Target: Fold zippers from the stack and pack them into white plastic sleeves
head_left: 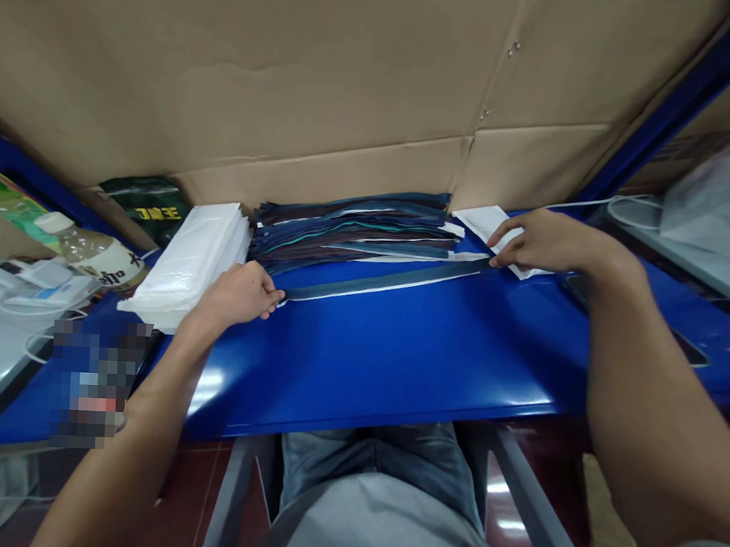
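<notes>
The counter [397,364] is glossy blue, smooth and reflective. The strip [382,282] and the stack of strips [355,229] look like matt dark cloth. The bags [190,262] are shiny white plastic; the backing [288,85] is matt brown cardboard.

Long dark zipper strip [389,281] with white edge, lying flat and stretched straight across the blue table, just before the zipper stack, both ends pinched.
</notes>
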A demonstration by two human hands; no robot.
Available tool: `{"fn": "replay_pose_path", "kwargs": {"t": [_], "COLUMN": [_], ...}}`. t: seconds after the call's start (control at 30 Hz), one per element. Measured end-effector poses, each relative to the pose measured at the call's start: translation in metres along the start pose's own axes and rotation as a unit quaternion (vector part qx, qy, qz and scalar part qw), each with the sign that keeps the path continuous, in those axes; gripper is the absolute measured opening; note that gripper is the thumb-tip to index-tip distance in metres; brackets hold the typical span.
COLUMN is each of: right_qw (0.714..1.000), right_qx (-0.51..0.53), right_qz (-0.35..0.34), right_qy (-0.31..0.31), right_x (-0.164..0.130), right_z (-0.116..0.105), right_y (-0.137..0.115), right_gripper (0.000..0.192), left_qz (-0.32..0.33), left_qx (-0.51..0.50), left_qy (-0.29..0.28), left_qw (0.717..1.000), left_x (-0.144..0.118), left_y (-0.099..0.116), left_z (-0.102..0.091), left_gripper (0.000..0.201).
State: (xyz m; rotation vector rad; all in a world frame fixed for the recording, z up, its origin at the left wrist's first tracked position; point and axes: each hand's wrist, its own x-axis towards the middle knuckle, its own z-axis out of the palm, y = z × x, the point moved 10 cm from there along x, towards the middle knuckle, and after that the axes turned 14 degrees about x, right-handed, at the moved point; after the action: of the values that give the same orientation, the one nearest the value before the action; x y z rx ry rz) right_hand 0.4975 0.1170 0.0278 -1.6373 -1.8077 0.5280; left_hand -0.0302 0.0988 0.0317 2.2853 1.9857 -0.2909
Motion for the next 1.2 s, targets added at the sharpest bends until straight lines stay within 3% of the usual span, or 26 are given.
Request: {"fn": "replay_pose_path", "kwargs": {"t": [0.07,0.13,0.2,0.27,0.37,0.5,0.67,1.0,1.2], "right_qw": [0.994,0.992,0.996,0.996,0.972,0.944,0.937,0.941,0.942], "right_qx": [-0.041,-0.072,-0.081,-0.066,-0.024,-0.009,-0.012,-0.008,-0.001], "right_qz": [0.081,0.095,0.040,-0.059,-0.205,-0.278,-0.290,-0.275,-0.285], "right_qy": [-0.066,-0.033,0.008,-0.017,-0.110,-0.178,-0.193,-0.196,-0.175], "right_x": [0.004,0.008,0.010,0.008,-0.007,-0.023,-0.027,-0.027,-0.025], "right_z": [0.007,0.001,0.002,0.025,0.073,0.114,0.130,0.135,0.135], "right_y": [0.010,0.005,-0.016,-0.048,-0.098,-0.133,-0.139,-0.140,-0.140], "right_gripper": [0.031,0.042,0.044,0.035,0.025,0.023,0.021,0.021,0.024], "left_qz": [-0.008,-0.058,-0.132,-0.178,-0.173,-0.139,-0.116,-0.088,-0.004], "left_qx": [0.005,0.047,0.113,0.157,0.154,0.142,0.147,0.115,-0.050], "left_qy": [-0.009,0.022,0.093,0.155,0.189,0.223,0.240,0.307,0.382], "left_qw": [1.000,0.997,0.980,0.959,0.954,0.955,0.953,0.941,0.923], "left_x": [0.001,0.002,0.000,-0.001,0.012,0.035,0.050,0.038,0.029], "left_y": [-0.002,-0.010,-0.018,-0.019,-0.012,-0.007,-0.011,-0.015,-0.002], "left_z": [0.002,-0.006,-0.025,-0.041,-0.049,-0.050,-0.040,-0.048,-0.055], "left_gripper": [0.036,0.041,0.043,0.041,0.039,0.044,0.037,0.042,0.034]}}
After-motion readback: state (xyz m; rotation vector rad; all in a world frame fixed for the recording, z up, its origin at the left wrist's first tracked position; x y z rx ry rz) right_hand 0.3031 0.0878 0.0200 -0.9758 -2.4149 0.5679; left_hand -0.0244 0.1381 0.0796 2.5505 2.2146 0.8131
